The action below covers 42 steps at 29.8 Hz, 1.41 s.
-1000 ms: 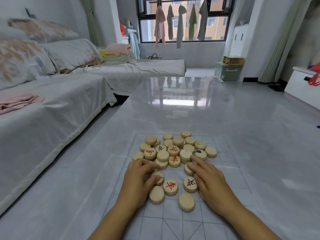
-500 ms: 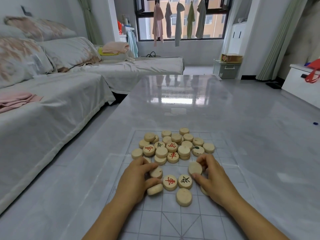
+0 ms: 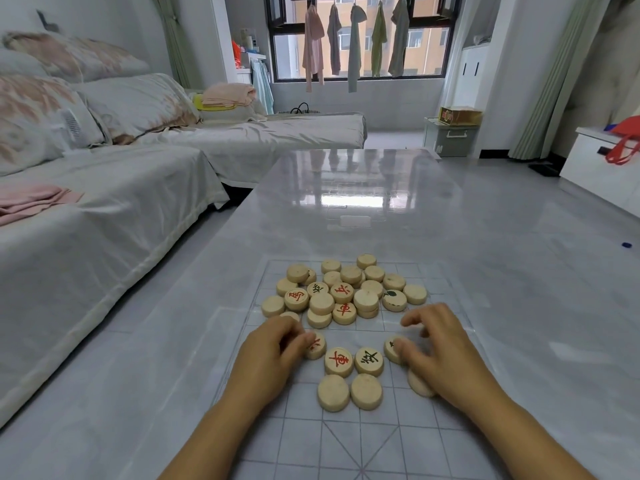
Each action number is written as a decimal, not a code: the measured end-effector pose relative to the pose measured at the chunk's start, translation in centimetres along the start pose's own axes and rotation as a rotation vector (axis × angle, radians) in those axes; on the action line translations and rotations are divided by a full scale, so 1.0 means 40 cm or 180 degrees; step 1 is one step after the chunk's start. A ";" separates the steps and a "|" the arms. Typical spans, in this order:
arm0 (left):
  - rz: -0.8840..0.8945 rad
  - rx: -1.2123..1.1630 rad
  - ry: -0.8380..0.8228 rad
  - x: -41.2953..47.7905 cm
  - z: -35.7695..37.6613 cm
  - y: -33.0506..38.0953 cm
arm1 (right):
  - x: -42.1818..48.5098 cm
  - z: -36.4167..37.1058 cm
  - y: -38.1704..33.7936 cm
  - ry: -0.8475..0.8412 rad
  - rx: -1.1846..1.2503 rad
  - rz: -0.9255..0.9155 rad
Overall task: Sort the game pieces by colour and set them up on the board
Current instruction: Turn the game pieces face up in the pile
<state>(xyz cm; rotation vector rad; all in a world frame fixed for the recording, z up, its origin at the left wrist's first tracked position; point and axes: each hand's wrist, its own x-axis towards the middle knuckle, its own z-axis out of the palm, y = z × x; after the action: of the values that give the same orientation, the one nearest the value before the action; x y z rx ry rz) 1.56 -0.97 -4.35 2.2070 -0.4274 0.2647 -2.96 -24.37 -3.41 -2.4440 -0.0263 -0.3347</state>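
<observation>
1. Head view: wooden xiangqi discs [image 3: 341,292] lie heaped on the far half of the board [image 3: 346,441], with some at mid-board. I judge them light, stiff and smooth, best pinched by the rim.
2. The left hand [image 3: 273,355] has its grip pinching a red-marked disc [image 3: 317,346]. The right hand [image 3: 440,348] covers a black-marked disc [image 3: 390,348] with a blurred grip; whether it pinches, I cannot tell.

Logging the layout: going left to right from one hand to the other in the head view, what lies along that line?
Left hand, red-lettered piece, black-lettered piece, right hand.

red-marked piece [image 3: 318,346] partly under the left hand [image 3: 273,351], plain piece [image 3: 418,385] half under the right hand [image 3: 440,355]
</observation>
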 end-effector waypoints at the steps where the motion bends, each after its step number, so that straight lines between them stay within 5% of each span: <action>1: -0.0048 -0.0223 -0.0081 0.000 -0.010 0.001 | 0.001 -0.015 0.001 -0.0059 0.0115 0.0216; 6: -0.0089 -0.0382 -0.1545 -0.019 -0.033 0.024 | -0.007 -0.074 0.003 -0.1587 -0.0381 0.0713; 9: 0.0055 0.0311 -0.1935 -0.027 -0.021 0.037 | -0.006 -0.074 0.001 -0.1522 -0.0373 0.0483; 16: 0.0046 -0.0065 -0.1185 -0.022 -0.030 0.010 | 0.001 -0.052 0.016 -0.0678 0.0077 0.0386; 23: -0.0148 0.0444 -0.0845 -0.014 -0.023 -0.014 | 0.005 -0.019 0.047 -0.0241 -0.0361 0.0617; 27: -0.0231 0.0448 -0.0103 -0.006 -0.025 -0.010 | -0.011 -0.024 0.010 0.0212 -0.0938 -0.0173; 33: -0.0205 0.0747 0.0305 0.006 -0.022 -0.036 | -0.045 0.008 -0.082 -0.1408 -0.0733 -0.1264; 42: -0.0181 0.1157 -0.0008 0.022 -0.009 -0.047 | -0.041 0.013 -0.053 -0.1256 -0.0678 -0.1335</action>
<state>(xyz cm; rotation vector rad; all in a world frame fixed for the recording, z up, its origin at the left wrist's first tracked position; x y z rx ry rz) 3.08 0.23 -5.17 2.5701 -0.3367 0.3299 -4.64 -22.28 -2.90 -2.6676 -0.7125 -0.0276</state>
